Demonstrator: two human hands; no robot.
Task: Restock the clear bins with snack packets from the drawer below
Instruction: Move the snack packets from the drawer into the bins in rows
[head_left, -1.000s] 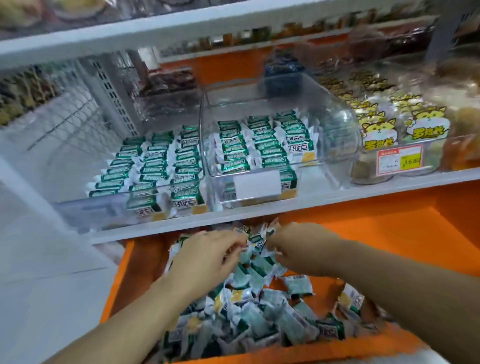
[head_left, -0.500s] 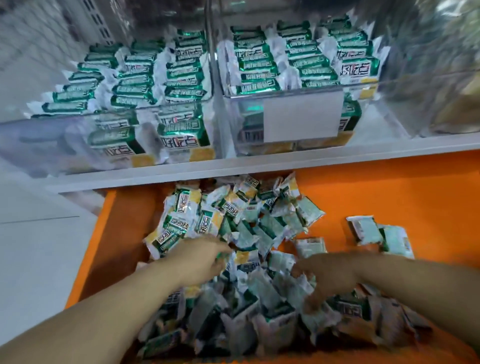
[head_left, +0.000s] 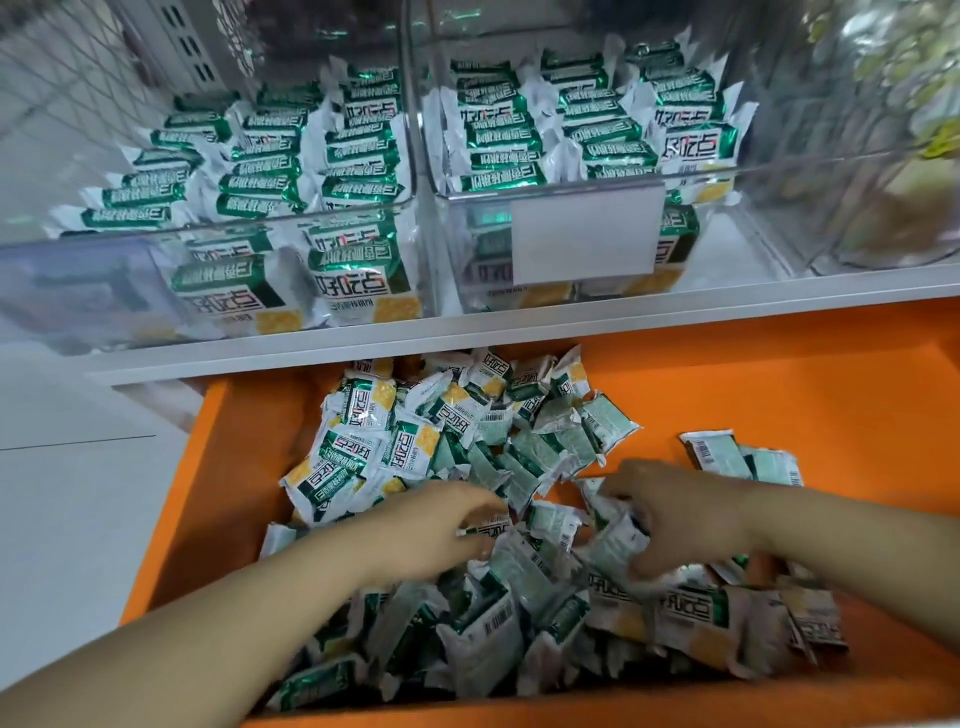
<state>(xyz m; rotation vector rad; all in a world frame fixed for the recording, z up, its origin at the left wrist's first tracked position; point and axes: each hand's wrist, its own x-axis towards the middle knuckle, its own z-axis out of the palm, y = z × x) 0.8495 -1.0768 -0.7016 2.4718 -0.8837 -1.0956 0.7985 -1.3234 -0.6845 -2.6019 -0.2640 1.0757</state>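
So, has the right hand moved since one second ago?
Yes. The right hand has come back from the shelf edge toward the front of the drawer.

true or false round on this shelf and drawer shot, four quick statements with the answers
1. The left hand and the right hand are both down among the loose packets in the drawer. True.
2. The drawer is blue. False: it is orange.
3. The right bin has a blank white label on its front. True.
4. Both clear bins are empty. False: the left bin and the right bin hold rows of green-and-white packets.
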